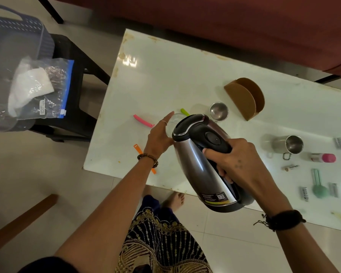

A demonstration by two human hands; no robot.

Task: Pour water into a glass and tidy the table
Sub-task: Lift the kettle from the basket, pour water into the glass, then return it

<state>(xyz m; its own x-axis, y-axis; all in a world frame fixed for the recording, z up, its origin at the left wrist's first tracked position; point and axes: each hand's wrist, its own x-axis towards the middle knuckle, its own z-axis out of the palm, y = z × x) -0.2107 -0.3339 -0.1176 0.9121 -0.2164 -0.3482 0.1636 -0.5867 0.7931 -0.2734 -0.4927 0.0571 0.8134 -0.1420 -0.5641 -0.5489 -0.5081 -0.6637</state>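
Counter [165, 79] space is mostly taken up along the right end, white top, so tidying looks barely started. Kettle [203, 160] is tipped steeply, spout end aimed down toward the glass [176, 118], handle wrapped by the right hand [238, 164] in a full closed grip. Glass is steadied near the middle of the front edge by the left hand [159, 134], fingers lying fairly straight against its side; whether water is actually flowing can't be told, since the spout is hidden behind the lid. Brown holder [244, 97] sits toward the back edge, steel bowl [219, 111] just beside it. Steel mug [289, 144] is lying on its side further right. Pink clip [143, 121], orange clip [138, 149] and green clip [184, 111] are scattered close to the glass. Pouring is judged underway, clearing up all left.
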